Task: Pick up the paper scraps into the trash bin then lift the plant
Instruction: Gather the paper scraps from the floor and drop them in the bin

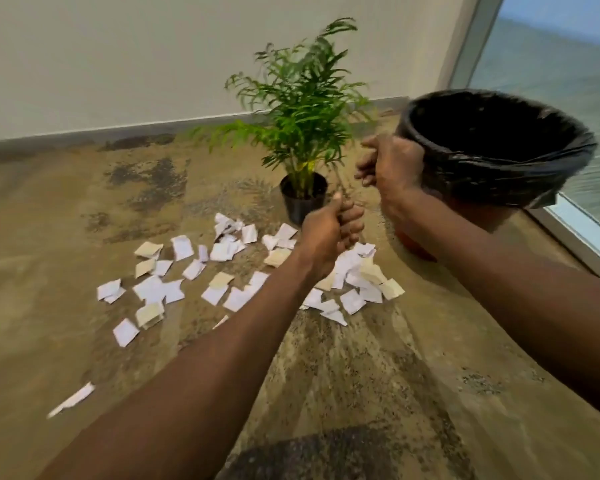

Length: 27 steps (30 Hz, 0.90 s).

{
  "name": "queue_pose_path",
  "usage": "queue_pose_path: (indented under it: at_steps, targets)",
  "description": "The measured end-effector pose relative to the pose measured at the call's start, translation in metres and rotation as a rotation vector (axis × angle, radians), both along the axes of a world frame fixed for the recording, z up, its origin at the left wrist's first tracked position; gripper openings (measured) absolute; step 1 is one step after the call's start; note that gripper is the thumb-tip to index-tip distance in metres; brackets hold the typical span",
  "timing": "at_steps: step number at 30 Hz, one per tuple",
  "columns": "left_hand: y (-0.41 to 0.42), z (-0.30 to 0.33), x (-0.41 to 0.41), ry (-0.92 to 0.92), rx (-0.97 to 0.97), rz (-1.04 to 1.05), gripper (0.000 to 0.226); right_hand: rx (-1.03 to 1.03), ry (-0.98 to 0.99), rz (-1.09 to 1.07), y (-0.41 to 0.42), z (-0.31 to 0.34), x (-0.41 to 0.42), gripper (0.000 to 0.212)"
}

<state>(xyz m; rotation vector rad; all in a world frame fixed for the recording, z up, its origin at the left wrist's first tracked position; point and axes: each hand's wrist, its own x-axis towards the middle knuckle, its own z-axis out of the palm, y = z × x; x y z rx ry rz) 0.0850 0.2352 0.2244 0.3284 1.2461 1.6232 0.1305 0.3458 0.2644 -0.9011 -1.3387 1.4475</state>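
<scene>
Paper scraps (222, 271) lay scattered on the floor before the potted plant (303, 133) — light, flimsy, best pinched by edges or gathered in bunches; left hand (329, 230) fisted, apparently empty; right hand (392, 164) gripped the trash bin (492, 161) rim.

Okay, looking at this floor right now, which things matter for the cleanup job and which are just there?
Part of the job:
- paper scraps scattered on the floor
- trash bin with black liner, gripped at the rim by the right hand
- potted plant
- left hand, fingers curled

Just there:
- wall
- window
</scene>
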Motion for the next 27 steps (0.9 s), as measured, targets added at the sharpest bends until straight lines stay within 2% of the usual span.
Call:
queue_pose_path:
  at_steps: [6,10,12,15,21,22,24,26,27]
  targets:
    - [-0.079,-0.063,-0.028,-0.007,-0.119,0.206,0.018,-0.011,-0.329,0.206,-0.047,-0.06,-0.031,0.018]
    - [-0.135,-0.102,-0.052,0.074,-0.249,0.366,0.018,0.009,-0.561,0.487,-0.08,-0.1,-0.044,0.02]
    - [-0.167,-0.119,-0.069,0.247,-0.391,0.422,0.019,0.102,-0.702,0.651,-0.095,-0.113,-0.048,0.02]
    - [-0.221,-0.136,-0.095,0.66,-0.66,0.427,0.019,0.238,-0.837,0.824,-0.114,-0.125,-0.057,0.02]
    - [-0.306,-0.166,-0.133,1.161,-1.083,0.431,0.041,0.486,-0.896,1.011,-0.146,-0.144,-0.084,0.014]
    - [-0.317,-0.171,-0.136,1.203,-1.18,0.392,0.048,0.538,-0.904,1.032,-0.15,-0.147,-0.087,0.012]
    - [-0.337,-0.178,-0.143,1.146,-1.326,0.339,0.058,0.68,-0.935,1.053,-0.155,-0.154,-0.092,0.013]
    - [-0.35,-0.184,-0.15,1.069,-1.382,0.322,0.053,0.87,-0.969,1.07,-0.157,-0.16,-0.095,0.023]
    - [-0.355,-0.186,-0.152,1.09,-1.38,0.296,0.049,0.969,-1.001,1.094,-0.157,-0.164,-0.097,0.03]
